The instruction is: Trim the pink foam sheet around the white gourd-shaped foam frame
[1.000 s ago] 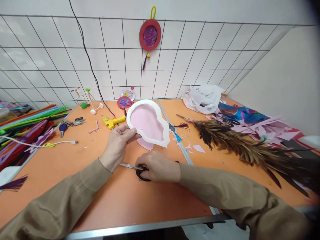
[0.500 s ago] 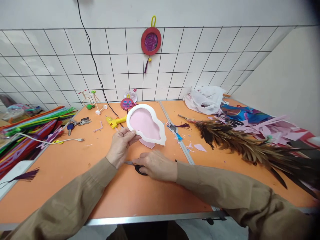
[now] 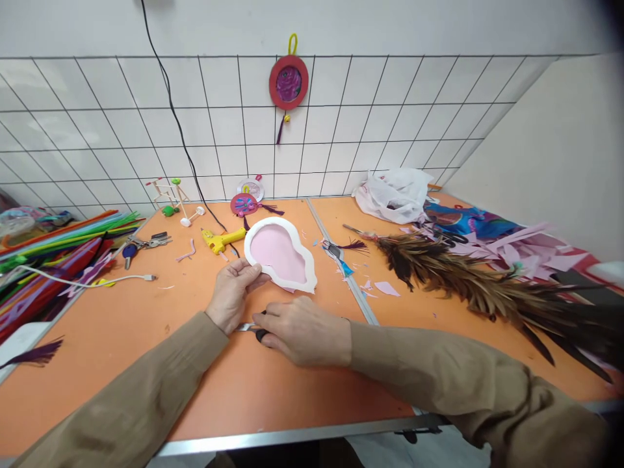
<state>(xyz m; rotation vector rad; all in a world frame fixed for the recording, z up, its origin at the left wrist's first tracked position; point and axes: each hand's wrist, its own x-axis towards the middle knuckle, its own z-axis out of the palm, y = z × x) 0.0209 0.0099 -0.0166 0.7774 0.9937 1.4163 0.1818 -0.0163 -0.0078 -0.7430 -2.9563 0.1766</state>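
Observation:
My left hand (image 3: 234,292) pinches the lower left edge of a white foam or card frame (image 3: 305,286) shaped like a gourd. Pink paper (image 3: 276,252) fills the frame's opening, and a bit of pink shows below its bottom edge. Just below, my right hand (image 3: 305,330) is closed around the black handles of a pair of scissors (image 3: 251,327). Their blades point left, low over the orange table (image 3: 302,396), close to my left wrist. Most of the handles are hidden by my fingers.
Behind the frame lies a yellow glue gun (image 3: 221,240). Right of it are paper scraps (image 3: 387,288), a bundle of brown feathers (image 3: 453,273) and a white plastic bag (image 3: 392,195). Keys (image 3: 151,240), a white cable (image 3: 121,279) and coloured pipe cleaners (image 3: 73,244) lie left.
The frame has come down slightly, covering more of the pink paper below it. My right hand has taken the scissors' handles further into its grip. The view has shifted a little.

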